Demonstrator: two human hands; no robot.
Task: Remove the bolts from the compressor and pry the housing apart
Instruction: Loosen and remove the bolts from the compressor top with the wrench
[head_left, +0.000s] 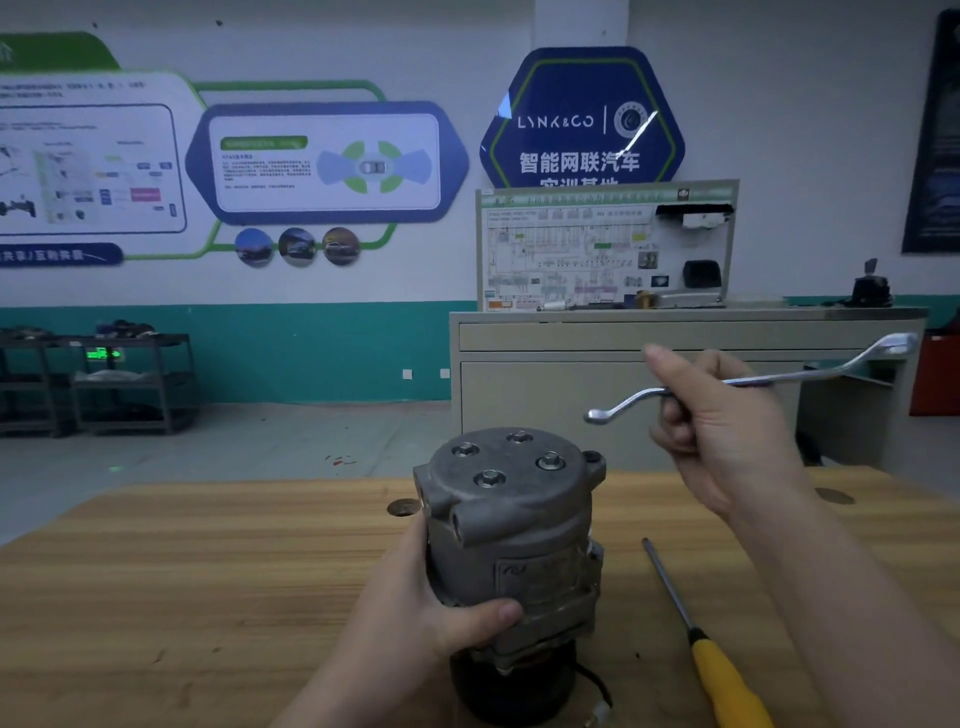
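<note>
One wooden surface (208, 582) across the foreground. One grey cabinet (675, 384) behind it, carrying one wiring-diagram board (571, 249); print there too small to read. On the wall, one blue hexagonal sign (582, 119) reading "LYNK&CO" above the line "智能网联汽车". Two dark shelving racks (98, 384) at far left.

One compressor (514, 530) standing upright near the middle of the surface, grey housing over a black base. Four bolts (488, 478) seated in its round top plate. A faint stamped mark on its side, not legible.

Left hand (415, 608) wrapped around the compressor's lower body, thumb across the front. Right hand (727, 431) raised above and right of the compressor, fingers curled round the middle of one offset ring wrench (810, 376), index finger extended.

One yellow-handled screwdriver (717, 665) lying on the surface just right of the compressor.
</note>
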